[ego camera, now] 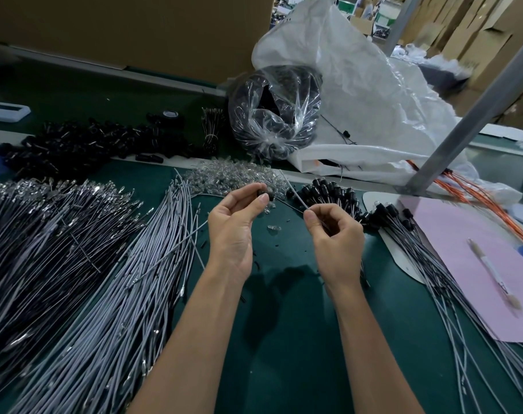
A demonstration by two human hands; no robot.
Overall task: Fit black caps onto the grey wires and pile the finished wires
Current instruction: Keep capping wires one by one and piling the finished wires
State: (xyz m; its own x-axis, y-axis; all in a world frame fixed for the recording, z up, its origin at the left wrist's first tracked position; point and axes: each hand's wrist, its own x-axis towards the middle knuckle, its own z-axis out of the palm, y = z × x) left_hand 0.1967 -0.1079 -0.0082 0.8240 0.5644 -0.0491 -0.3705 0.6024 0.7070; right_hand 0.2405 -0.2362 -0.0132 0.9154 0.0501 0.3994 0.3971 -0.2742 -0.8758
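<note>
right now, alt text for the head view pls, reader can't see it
Above a green table, the left hand pinches a black cap and the right hand a grey wire. Uncapped wires lie left, capped ones right.

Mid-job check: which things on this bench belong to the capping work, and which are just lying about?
In the job:
black cap in left hand
grey wire in right hand
uncapped grey wires
finished capped wires

Lying about:
pen on pink sheet
orange wires
white sack
</note>
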